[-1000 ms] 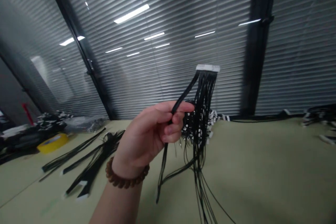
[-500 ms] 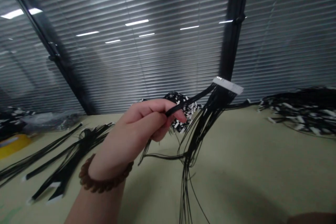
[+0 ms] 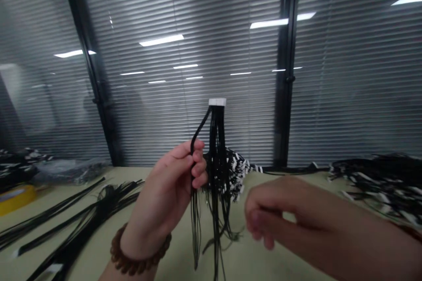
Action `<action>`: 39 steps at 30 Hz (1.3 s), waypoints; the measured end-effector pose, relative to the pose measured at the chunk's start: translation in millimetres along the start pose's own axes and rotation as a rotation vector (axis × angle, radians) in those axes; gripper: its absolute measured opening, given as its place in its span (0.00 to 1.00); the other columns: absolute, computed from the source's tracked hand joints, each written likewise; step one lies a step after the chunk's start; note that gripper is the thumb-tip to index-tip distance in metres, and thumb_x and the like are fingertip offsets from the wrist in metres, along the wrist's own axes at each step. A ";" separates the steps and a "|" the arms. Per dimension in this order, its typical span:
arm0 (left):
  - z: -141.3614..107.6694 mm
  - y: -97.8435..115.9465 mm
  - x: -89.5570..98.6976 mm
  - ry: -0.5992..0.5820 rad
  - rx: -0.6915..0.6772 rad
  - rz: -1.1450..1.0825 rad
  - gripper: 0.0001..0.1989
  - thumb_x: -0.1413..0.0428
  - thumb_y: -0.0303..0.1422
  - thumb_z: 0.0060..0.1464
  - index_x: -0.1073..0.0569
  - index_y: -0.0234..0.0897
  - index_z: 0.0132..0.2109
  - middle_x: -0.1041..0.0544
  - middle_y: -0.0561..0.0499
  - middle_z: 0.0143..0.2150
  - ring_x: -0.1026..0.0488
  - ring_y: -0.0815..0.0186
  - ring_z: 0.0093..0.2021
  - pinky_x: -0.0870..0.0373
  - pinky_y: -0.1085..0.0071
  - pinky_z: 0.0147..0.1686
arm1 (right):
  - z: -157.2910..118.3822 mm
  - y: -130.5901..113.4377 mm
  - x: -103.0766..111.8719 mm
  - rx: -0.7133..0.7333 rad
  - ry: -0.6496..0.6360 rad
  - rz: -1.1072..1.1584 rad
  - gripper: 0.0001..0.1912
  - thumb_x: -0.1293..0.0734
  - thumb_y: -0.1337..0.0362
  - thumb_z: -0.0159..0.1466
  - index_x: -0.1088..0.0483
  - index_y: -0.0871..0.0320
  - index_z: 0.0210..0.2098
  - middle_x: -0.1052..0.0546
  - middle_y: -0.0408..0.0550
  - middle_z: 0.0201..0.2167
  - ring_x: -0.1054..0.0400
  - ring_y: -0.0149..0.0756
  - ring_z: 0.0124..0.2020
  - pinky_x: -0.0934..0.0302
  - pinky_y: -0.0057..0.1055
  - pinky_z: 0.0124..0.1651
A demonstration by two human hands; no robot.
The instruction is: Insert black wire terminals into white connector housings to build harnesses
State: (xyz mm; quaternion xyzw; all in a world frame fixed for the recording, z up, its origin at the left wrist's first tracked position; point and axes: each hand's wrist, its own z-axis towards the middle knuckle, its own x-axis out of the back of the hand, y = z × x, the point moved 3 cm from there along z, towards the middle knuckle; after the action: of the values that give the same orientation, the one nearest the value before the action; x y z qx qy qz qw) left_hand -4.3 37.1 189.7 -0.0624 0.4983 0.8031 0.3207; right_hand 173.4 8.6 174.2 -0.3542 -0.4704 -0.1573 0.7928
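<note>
A harness of thin black wires (image 3: 217,140) hangs upright from a white connector (image 3: 217,102) in the centre of the head view. My left hand (image 3: 180,175), with a beaded bracelet at the wrist, pinches one strand of these wires below the connector; the other wires hang free to its right. My right hand (image 3: 280,215) is raised right of the harness, apart from it. Its fingers are curled, and what they hold, if anything, is hidden.
Wire bundles (image 3: 95,210) lie on the pale green table (image 3: 263,259) at left, near a yellow tape roll (image 3: 16,199) and a plastic bag (image 3: 70,171). Piles of connector-ended wires lie at the centre back (image 3: 239,167) and right (image 3: 389,180). Window blinds stand behind.
The connector has swung left from a tilted pose to level, and the wires now hang straight down. My right hand has come in from the lower right. The head view has shifted.
</note>
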 end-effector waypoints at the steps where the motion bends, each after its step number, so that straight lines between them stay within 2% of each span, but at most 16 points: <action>1: -0.3 1.3 0.2 0.016 -0.002 -0.021 0.13 0.56 0.16 0.55 0.28 0.27 0.38 0.38 0.52 0.29 0.40 0.76 0.25 0.39 0.83 0.20 | 6.7 -1.4 -5.6 0.002 -0.080 0.002 0.12 0.43 0.71 0.61 0.31 0.61 0.26 0.28 0.42 0.23 0.34 0.27 0.27 0.43 0.22 0.29; 4: -0.9 5.9 1.1 0.049 -0.035 -0.055 0.12 0.56 0.16 0.56 0.28 0.26 0.39 0.38 0.52 0.30 0.41 0.77 0.24 0.39 0.85 0.20 | 28.9 2.2 -24.6 0.033 -0.307 0.068 0.12 0.43 0.73 0.58 0.30 0.62 0.25 0.27 0.42 0.20 0.34 0.25 0.22 0.44 0.19 0.25; 7: -1.9 10.5 2.7 0.046 -0.071 -0.062 0.12 0.56 0.15 0.56 0.28 0.25 0.40 0.38 0.52 0.30 0.42 0.78 0.24 0.39 0.85 0.20 | 45.4 7.9 -39.1 0.085 -0.390 0.164 0.10 0.41 0.72 0.58 0.29 0.63 0.26 0.28 0.42 0.19 0.33 0.25 0.21 0.44 0.17 0.24; 9: -3.3 13.3 4.1 0.040 -0.091 -0.065 0.13 0.56 0.15 0.56 0.28 0.25 0.40 0.38 0.52 0.30 0.42 0.77 0.24 0.39 0.85 0.20 | 52.3 9.5 -45.3 0.106 -0.347 0.229 0.07 0.38 0.69 0.58 0.30 0.63 0.27 0.28 0.42 0.20 0.34 0.26 0.22 0.45 0.18 0.23; 11: -5.0 15.7 5.2 0.036 -0.107 -0.067 0.13 0.56 0.15 0.56 0.28 0.25 0.41 0.38 0.52 0.29 0.42 0.77 0.24 0.39 0.85 0.20 | 57.7 10.0 -49.0 0.105 -0.238 0.306 0.07 0.37 0.65 0.58 0.31 0.63 0.29 0.28 0.44 0.23 0.35 0.26 0.23 0.46 0.20 0.24; 15: -6.8 18.9 6.4 0.024 -0.117 -0.059 0.14 0.56 0.16 0.56 0.28 0.25 0.42 0.37 0.52 0.29 0.41 0.78 0.24 0.39 0.85 0.20 | 65.8 10.8 -50.5 0.085 -0.038 0.536 0.09 0.40 0.62 0.62 0.34 0.63 0.33 0.28 0.46 0.28 0.34 0.29 0.29 0.41 0.26 0.31; 18: -6.2 18.8 8.1 -0.002 -0.091 -0.013 0.14 0.55 0.16 0.55 0.28 0.26 0.43 0.34 0.51 0.31 0.37 0.76 0.26 0.36 0.83 0.23 | 68.0 11.3 -44.2 0.100 0.037 0.723 0.08 0.39 0.62 0.61 0.36 0.62 0.32 0.29 0.45 0.27 0.34 0.29 0.29 0.40 0.29 0.33; 23: -4.1 8.2 12.8 -0.109 -0.004 0.140 0.16 0.51 0.15 0.49 0.26 0.30 0.42 0.26 0.50 0.29 0.30 0.72 0.29 0.32 0.78 0.33 | 62.3 18.2 -26.0 0.081 0.215 0.919 0.04 0.40 0.66 0.59 0.39 0.61 0.32 0.35 0.39 0.22 0.40 0.23 0.23 0.44 0.24 0.30; 27: -1.3 -3.8 10.8 -0.186 -0.052 0.313 0.06 0.42 0.19 0.47 0.25 0.33 0.32 0.26 0.52 0.29 0.29 0.70 0.31 0.31 0.76 0.34 | 55.8 18.5 -22.3 0.046 0.215 0.970 0.11 0.36 0.59 0.59 0.39 0.62 0.33 0.37 0.38 0.22 0.44 0.21 0.19 0.47 0.21 0.22; 29: 0.1 -10.2 7.8 -0.210 -0.022 0.348 0.06 0.38 0.22 0.44 0.27 0.34 0.30 0.26 0.53 0.29 0.29 0.70 0.30 0.31 0.75 0.33 | 53.7 15.0 -23.0 0.033 0.185 0.976 0.14 0.35 0.57 0.58 0.38 0.62 0.33 0.35 0.40 0.24 0.41 0.21 0.18 0.45 0.21 0.21; 32: 0.8 -16.1 3.3 -0.211 0.000 0.380 0.08 0.37 0.25 0.43 0.28 0.35 0.32 0.26 0.54 0.28 0.29 0.70 0.29 0.31 0.76 0.31 | 52.2 9.0 -24.0 -0.004 0.153 0.965 0.14 0.34 0.57 0.57 0.39 0.62 0.31 0.32 0.43 0.26 0.34 0.26 0.21 0.40 0.24 0.25; 34: 1.0 -17.7 1.6 -0.191 -0.029 0.455 0.07 0.39 0.29 0.47 0.29 0.35 0.34 0.26 0.54 0.29 0.30 0.70 0.29 0.32 0.76 0.31 | 51.7 6.5 -23.2 -0.019 0.150 0.938 0.14 0.33 0.58 0.56 0.40 0.62 0.30 0.32 0.42 0.24 0.33 0.27 0.22 0.39 0.24 0.27; 36: 2.1 -17.7 2.2 -0.150 -0.104 0.621 0.04 0.44 0.31 0.52 0.30 0.35 0.33 0.26 0.52 0.28 0.30 0.69 0.29 0.31 0.74 0.31 | 51.0 6.2 -21.5 -0.018 0.142 0.893 0.13 0.34 0.59 0.57 0.39 0.62 0.29 0.33 0.40 0.20 0.36 0.24 0.20 0.42 0.22 0.24; 39: 6.6 -13.1 10.7 -0.003 -0.257 0.876 0.08 0.53 0.34 0.58 0.33 0.36 0.33 0.29 0.53 0.24 0.32 0.69 0.23 0.33 0.73 0.24 | 50.8 13.0 -18.0 -0.027 0.122 0.817 0.11 0.36 0.59 0.59 0.36 0.62 0.32 0.36 0.37 0.15 0.44 0.21 0.14 0.50 0.19 0.19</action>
State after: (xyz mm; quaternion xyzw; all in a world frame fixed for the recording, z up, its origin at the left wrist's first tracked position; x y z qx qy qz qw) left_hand -3.6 51.4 178.5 0.1161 0.3735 0.9184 -0.0590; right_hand 139.6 52.2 169.0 -0.5122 -0.2411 0.1434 0.8118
